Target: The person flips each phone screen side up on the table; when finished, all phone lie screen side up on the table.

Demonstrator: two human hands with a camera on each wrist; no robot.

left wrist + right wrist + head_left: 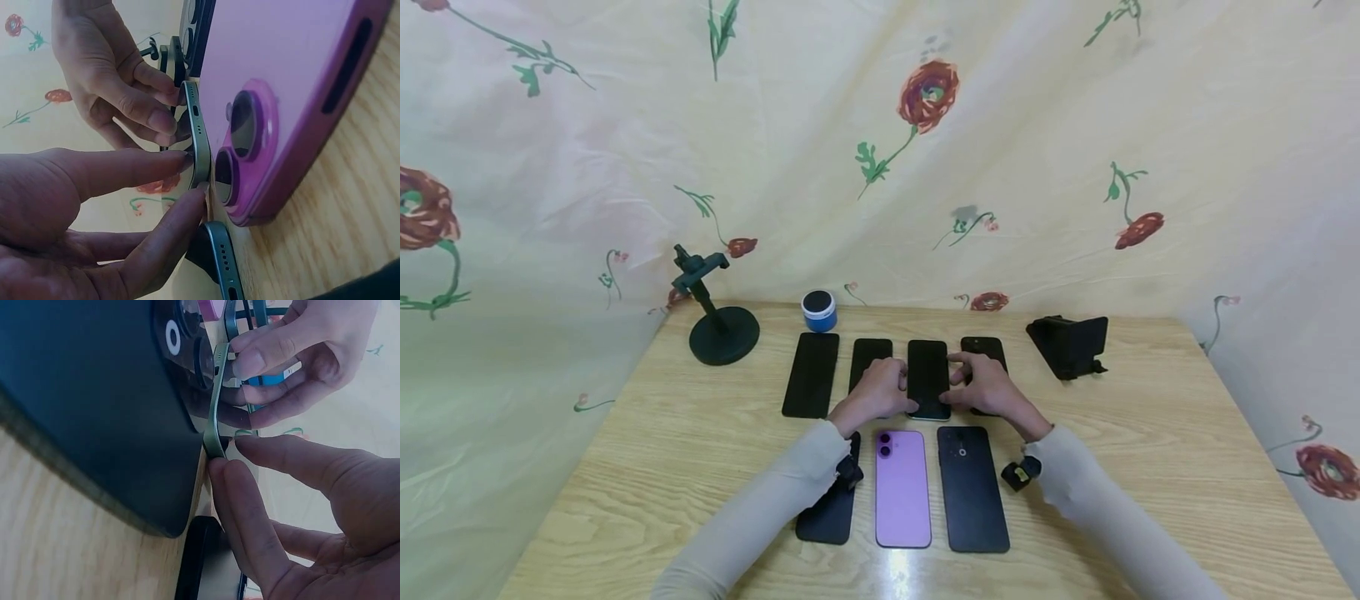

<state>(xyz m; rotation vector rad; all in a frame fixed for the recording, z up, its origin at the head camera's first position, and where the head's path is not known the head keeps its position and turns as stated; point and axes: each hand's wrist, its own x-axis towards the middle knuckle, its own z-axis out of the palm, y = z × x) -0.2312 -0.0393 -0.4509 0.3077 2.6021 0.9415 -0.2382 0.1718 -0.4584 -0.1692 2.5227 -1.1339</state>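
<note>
A dark-screened phone (928,375) lies third from the left in the back row, between both hands. My left hand (880,390) pinches its near left corner with thumb and finger; the left wrist view shows this hand (94,212) at the pale edge of the phone (199,134), beside its port. My right hand (988,387) pinches the near right corner and partly covers the phone (985,346) beneath it. In the right wrist view, fingertips of the right hand (312,506) meet the greenish edge of the phone (214,412).
Nearer me lie a purple phone (902,500), a dark blue phone (973,500) and a dark phone (826,517) under the left wrist. Further back are two phones (811,375) (871,352), a round-based stand (724,336), a blue speaker (819,312) and a black folded stand (1067,342).
</note>
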